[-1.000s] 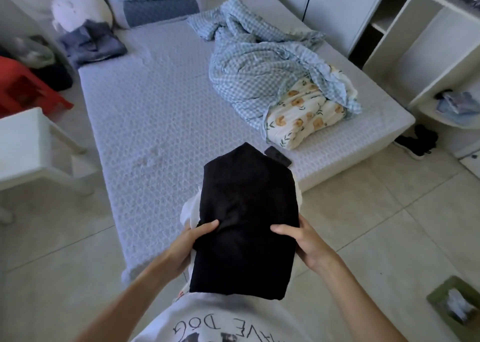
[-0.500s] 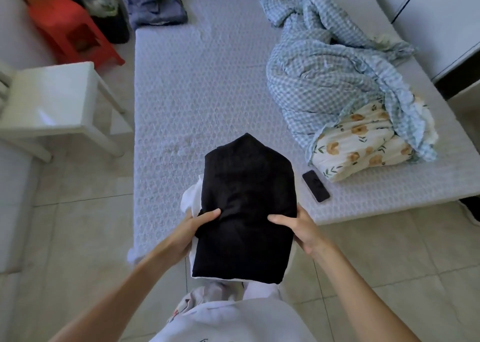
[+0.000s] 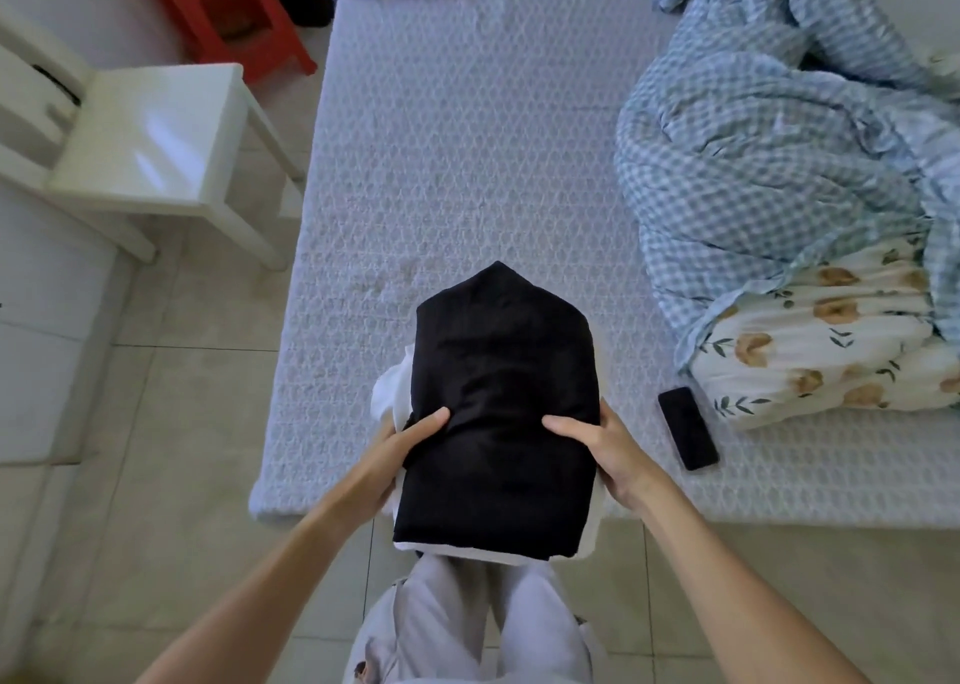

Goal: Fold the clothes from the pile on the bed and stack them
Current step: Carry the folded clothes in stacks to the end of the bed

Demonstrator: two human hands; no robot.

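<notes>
Basically folded black garment [image 3: 501,413] w/ white one under, left hand [image 3: 395,455] & right hand [image 3: 605,449] gripping sides.

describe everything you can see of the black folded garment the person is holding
The black folded garment is a matte, soft-looking fabric folded into a thick rectangular bundle whose far end comes to a peak. It lies on top of white folded cloth that shows at its left side and near edge. The left hand and right hand grip the stack at its sides, thumbs on the black top. It is held above the near edge of the pale quilted bed.
</notes>
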